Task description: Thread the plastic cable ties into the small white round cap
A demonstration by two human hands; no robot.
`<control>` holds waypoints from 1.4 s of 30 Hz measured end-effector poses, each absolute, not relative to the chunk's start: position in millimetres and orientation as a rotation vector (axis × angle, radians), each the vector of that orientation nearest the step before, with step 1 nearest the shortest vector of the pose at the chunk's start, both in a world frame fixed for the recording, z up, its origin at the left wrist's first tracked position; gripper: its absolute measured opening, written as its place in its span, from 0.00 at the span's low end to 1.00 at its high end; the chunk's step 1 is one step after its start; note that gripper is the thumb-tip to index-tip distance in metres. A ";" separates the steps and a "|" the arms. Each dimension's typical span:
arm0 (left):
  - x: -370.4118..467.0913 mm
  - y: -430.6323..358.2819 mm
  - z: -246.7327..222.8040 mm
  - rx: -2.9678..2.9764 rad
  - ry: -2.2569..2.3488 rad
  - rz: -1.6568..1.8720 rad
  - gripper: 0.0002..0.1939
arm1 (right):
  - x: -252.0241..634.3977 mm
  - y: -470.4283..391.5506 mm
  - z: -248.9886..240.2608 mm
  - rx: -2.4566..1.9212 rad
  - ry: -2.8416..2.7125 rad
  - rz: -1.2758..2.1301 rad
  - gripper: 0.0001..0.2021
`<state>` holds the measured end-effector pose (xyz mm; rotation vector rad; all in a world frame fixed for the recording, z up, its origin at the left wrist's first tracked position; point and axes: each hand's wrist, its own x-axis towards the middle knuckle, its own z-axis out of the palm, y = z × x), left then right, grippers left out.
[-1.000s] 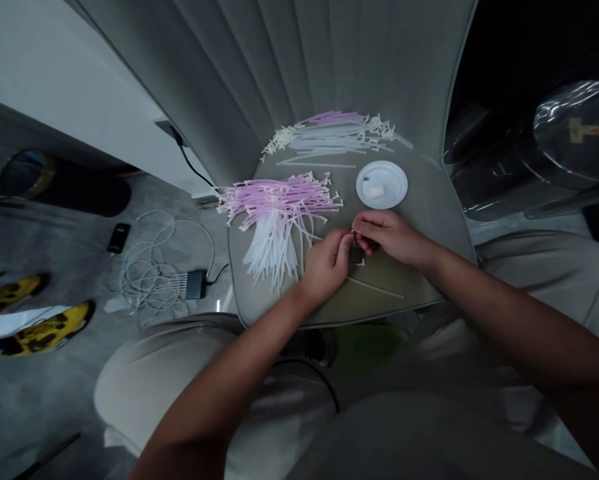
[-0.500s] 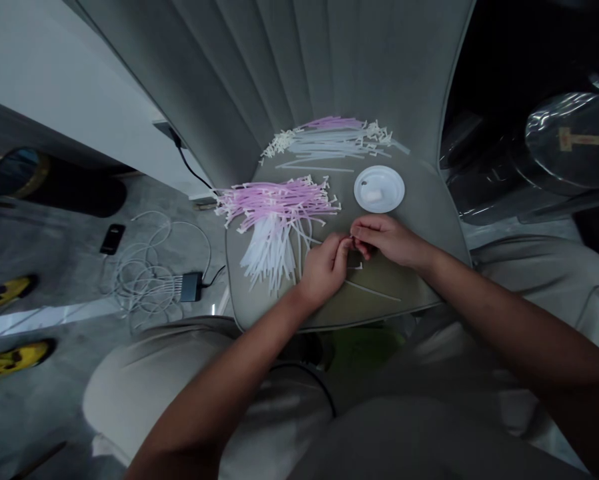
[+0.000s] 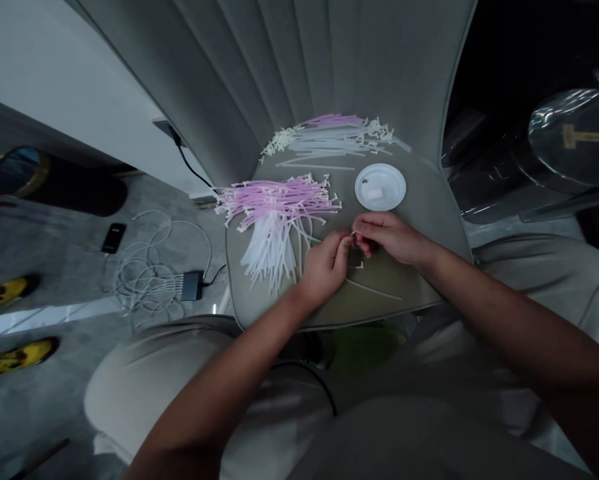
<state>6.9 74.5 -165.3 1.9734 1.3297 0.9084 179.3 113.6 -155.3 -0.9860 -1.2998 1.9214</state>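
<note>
My left hand [image 3: 325,267] is closed over the chair seat, thumb and finger pinched on something too small to make out. Its fingertips nearly meet those of my right hand [image 3: 387,235], which is also pinched on a tiny, unclear piece. Just beyond my right hand is a white dish [image 3: 390,185] with a small white block in it. Pink tubes [image 3: 279,199] with white end pieces lie in a heap left of the dish, over a fan of white tubes [image 3: 270,257]. Farther back is a row of pale tubes [image 3: 329,143]. A single thin tube [image 3: 374,290] lies near the front edge.
The grey chair [image 3: 249,300] stands between my knees. On the floor at left are coiled white cables [image 3: 147,267], a dark box [image 3: 192,285], a phone [image 3: 113,238] and yellow shoes [image 3: 17,359]. Plastic-wrapped objects [image 3: 572,143] stand at right.
Both hands stay nearly in place, with fingertips still together. A small pale bit now shows between them. The view has shifted very slightly.
</note>
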 end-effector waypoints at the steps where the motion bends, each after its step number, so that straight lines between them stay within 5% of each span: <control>1: 6.9 74.4 -165.2 1.975 1.332 0.902 0.19 | 179.1 113.6 -154.6 -0.989 -1.311 1.919 0.13; 42: 6.3 72.6 -162.7 2.035 1.303 0.852 0.17 | 180.2 115.3 -152.3 -0.959 -1.386 1.938 0.13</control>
